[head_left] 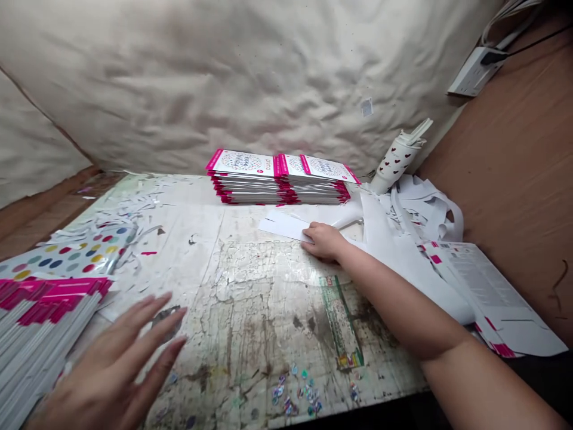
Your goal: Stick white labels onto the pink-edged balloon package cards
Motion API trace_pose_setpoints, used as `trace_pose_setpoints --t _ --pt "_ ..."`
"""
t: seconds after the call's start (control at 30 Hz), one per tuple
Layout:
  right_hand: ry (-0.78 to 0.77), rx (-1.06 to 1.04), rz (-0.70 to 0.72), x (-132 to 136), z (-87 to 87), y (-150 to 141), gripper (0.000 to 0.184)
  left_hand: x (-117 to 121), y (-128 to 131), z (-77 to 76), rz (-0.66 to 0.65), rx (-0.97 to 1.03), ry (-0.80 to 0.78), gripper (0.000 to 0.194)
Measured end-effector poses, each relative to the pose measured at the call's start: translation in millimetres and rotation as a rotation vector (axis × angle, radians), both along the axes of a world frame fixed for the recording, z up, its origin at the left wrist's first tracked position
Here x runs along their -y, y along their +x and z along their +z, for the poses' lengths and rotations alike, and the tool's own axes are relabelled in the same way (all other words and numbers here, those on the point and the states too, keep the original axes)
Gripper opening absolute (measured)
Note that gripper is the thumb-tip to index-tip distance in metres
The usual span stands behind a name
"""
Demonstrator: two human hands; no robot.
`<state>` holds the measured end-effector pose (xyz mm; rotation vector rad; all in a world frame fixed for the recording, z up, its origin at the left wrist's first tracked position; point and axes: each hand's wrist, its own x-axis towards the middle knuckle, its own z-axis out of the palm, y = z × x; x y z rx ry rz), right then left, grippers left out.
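My right hand (324, 240) reaches to the middle of the table, its fingers curled over the right end of a white paper strip (283, 226). The strip lies just in front of a stack of printed white-and-pink packets (250, 185). At the lower left, my left hand (114, 367) hovers with its fingers spread and holds nothing. Close beside it stands a pile of pink-edged packets (45, 334), partly cut off by the frame. Behind that pile lies a polka-dotted sheet (89, 254).
White paper strips (421, 206) and a heart-patterned cup (396, 158) sit at the back right. Printed cartons (487, 292) lie at the right edge. Shiny sequins (298, 391) are scattered near the front edge. A socket strip (474, 71) hangs on the right wall.
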<state>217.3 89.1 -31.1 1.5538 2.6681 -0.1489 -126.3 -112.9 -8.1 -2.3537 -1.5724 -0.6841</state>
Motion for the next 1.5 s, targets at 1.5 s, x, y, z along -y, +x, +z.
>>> trace_pose_setpoints --t 1.5 --pt "0.045 -0.176 0.425 45.5 30.3 -44.4 0.025 -14.6 79.8 -78.6 -0.056 -0.25 -0.229 0.055"
